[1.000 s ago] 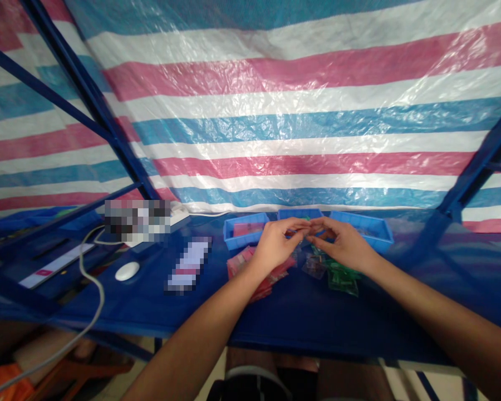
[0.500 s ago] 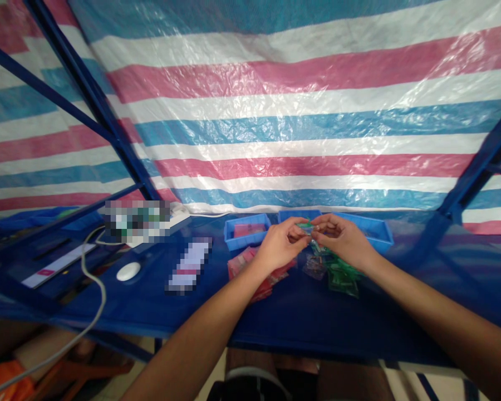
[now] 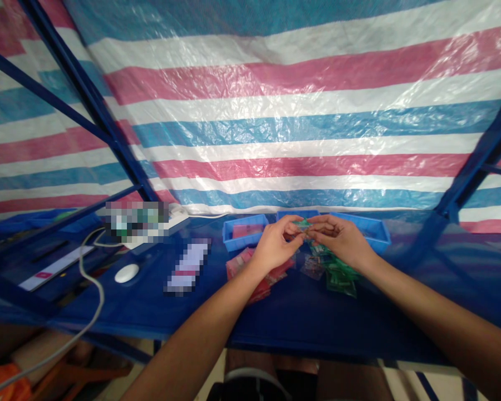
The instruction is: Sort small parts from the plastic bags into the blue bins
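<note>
My left hand (image 3: pixel 273 245) and my right hand (image 3: pixel 338 239) meet above the table, their fingertips pinching a small green plastic packet (image 3: pixel 303 224) between them. Below my right hand lies a heap of green packets (image 3: pixel 340 282), with a transparent packet (image 3: pixel 312 267) beside it. Under my left wrist sits a pile of pink-red packets (image 3: pixel 244 268), partly hidden by my hand. Behind my hands stand several blue plastic bins: one on the left (image 3: pixel 229 236), one in the middle (image 3: pixel 296 214), and one on the right (image 3: pixel 371 236).
A blue cloth (image 3: pixel 300 317) covers the table. On its left lie a white mouse (image 3: pixel 126 273) with a cable, a blurred object (image 3: pixel 187 266), and a blurred item (image 3: pixel 137 221) on a white power strip. Blue metal frame bars and a striped tarp stand behind.
The green packet, hidden between my fingertips at first, now shows above them. My hands have shifted slightly, and the view has tilted a little.
</note>
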Demonstrator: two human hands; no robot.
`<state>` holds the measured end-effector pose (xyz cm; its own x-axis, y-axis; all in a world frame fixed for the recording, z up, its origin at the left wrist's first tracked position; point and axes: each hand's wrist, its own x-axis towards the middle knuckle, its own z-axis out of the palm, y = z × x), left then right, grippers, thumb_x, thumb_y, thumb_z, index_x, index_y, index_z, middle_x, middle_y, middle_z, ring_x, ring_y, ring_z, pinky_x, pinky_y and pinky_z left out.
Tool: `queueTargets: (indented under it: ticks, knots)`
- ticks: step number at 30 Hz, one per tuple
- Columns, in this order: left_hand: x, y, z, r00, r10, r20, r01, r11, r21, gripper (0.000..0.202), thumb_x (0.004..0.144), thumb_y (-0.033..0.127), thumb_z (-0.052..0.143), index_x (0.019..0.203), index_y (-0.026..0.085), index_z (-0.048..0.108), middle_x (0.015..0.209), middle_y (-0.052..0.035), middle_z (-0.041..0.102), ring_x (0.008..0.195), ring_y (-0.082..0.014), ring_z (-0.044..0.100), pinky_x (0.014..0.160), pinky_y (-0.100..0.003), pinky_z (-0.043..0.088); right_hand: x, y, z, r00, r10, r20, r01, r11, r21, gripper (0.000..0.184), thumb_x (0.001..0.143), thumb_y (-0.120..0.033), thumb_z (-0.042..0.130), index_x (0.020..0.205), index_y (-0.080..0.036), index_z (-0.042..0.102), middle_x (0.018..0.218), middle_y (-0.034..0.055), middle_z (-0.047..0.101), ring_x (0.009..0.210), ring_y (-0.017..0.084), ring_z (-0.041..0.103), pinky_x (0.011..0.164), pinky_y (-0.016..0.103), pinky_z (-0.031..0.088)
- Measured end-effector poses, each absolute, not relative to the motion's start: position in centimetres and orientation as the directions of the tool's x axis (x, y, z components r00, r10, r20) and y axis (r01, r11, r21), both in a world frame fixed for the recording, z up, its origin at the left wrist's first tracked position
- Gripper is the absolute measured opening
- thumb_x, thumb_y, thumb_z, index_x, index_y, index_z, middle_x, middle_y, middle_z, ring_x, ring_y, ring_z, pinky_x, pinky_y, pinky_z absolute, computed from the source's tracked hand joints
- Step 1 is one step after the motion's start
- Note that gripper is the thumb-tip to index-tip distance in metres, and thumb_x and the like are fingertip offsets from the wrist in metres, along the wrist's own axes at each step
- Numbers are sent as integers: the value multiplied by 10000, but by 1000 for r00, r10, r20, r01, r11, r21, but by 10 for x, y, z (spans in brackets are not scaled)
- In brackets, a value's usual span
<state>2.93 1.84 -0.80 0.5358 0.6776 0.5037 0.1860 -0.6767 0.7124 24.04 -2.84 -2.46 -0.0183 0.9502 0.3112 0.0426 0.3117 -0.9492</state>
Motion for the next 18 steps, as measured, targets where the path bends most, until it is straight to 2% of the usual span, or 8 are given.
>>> queueTargets:
  ticks: [3,7,14,18]
  knots:
    - [30,15,-5,539,675,504,233,-694,681,316,905,197,696,1220,193,681,914,-17,768,831,-171,735,793,-285,577,239,-30,-25,-27,942,335,142,335,-931,366,849,-481,863,1110,-247,757,1032,76,827,901,254,769,780,390,617]
    - [30,10,-1,538,656,529,231,-719,656,264,847,135,671,1103,197,644,910,-2,747,822,-156,714,778,-269,546,237,-32,-26,-65,930,362,177,368,-913,308,886,-495,831,1069,-255,771,1032,70,820,897,247,755,789,389,606]
    - [29,10,-3,563,615,552,217,-755,619,311,846,126,667,1142,206,613,872,20,730,809,-149,704,782,-266,522,233,-36,-24,-100,928,359,180,372,-911,269,884,-481,827,1020,-254,777,974,54,804,869,238,738,791,381,585]
    - [29,12,-5,561,619,550,235,-756,611,341,874,143,675,1205,207,621,918,4,766,836,-160,739,799,-271,542,231,-37,-19,-70,930,360,168,367,-915,246,863,-447,829,992,-247,768,947,44,791,815,213,714,765,362,567]
